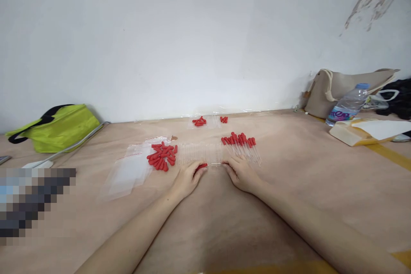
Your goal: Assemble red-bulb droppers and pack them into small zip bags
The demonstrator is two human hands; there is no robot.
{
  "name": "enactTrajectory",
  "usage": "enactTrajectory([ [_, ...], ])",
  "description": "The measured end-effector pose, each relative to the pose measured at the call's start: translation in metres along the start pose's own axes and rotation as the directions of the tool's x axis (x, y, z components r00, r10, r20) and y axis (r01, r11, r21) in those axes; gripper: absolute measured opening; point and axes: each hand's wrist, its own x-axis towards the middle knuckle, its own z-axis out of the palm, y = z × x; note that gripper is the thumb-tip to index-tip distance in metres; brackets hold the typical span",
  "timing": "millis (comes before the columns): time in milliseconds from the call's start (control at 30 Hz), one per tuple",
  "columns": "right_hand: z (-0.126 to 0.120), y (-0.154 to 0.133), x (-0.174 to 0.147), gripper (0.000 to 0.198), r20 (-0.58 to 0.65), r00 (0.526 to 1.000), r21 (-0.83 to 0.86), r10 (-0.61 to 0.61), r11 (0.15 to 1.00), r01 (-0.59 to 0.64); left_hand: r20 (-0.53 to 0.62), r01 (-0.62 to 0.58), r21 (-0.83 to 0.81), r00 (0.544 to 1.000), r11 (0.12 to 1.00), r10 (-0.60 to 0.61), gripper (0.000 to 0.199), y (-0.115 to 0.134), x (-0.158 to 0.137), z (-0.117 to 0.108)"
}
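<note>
My left hand is closed around a red rubber bulb, whose open end points right. My right hand pinches a thin clear dropper tube that lies level between the two hands. Whether the tube's tip sits inside the bulb I cannot tell. Just beyond the hands lies a row of clear tubes. A pile of loose red bulbs is to the left of that row. At its right, several droppers with red bulbs on their tubes lie side by side, partly behind my right hand.
Clear zip bags overlap on the left. More red bulbs and tubes lie near the wall. A lime-green bag stands far left. At the right are a water bottle, a beige bag and an opened packet.
</note>
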Motion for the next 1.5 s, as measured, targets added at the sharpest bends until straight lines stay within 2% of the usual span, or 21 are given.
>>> enactTrajectory([
  [167,0.001,-0.003,0.001,0.018,0.007,1.000,0.022,0.014,1.000,-0.014,0.023,-0.038,-0.014,0.999,0.999,0.038,0.015,0.000,0.002,0.000],
  [500,0.005,-0.001,0.002,0.024,0.048,0.998,0.020,-0.037,0.999,0.036,0.032,-0.031,-0.051,0.999,0.998,0.033,0.016,0.002,0.001,0.000],
  [700,0.004,0.005,0.002,0.024,0.076,0.994,0.057,-0.076,0.996,0.071,0.142,-0.057,-0.071,0.988,0.996,0.067,0.019,0.008,0.001,-0.005],
  [867,0.000,0.006,0.003,0.024,0.103,0.989,0.001,-0.107,0.994,0.108,0.218,-0.078,-0.062,0.972,0.995,0.090,0.021,0.009,0.000,-0.005],
  [1067,0.002,-0.002,0.001,0.024,0.071,0.983,-0.117,-0.170,0.977,0.177,0.213,-0.075,-0.018,0.974,0.997,0.077,0.021,0.009,0.000,-0.004],
  [1233,0.007,-0.010,0.000,0.021,0.049,0.976,-0.116,-0.214,0.969,0.218,0.209,-0.098,-0.011,0.973,0.995,0.098,0.020,0.008,-0.001,-0.004],
  [1500,0.009,-0.013,0.002,0.020,0.066,0.974,-0.108,-0.217,0.969,0.223,0.236,-0.143,-0.012,0.961,0.990,0.141,0.016,0.009,0.000,-0.004],
])
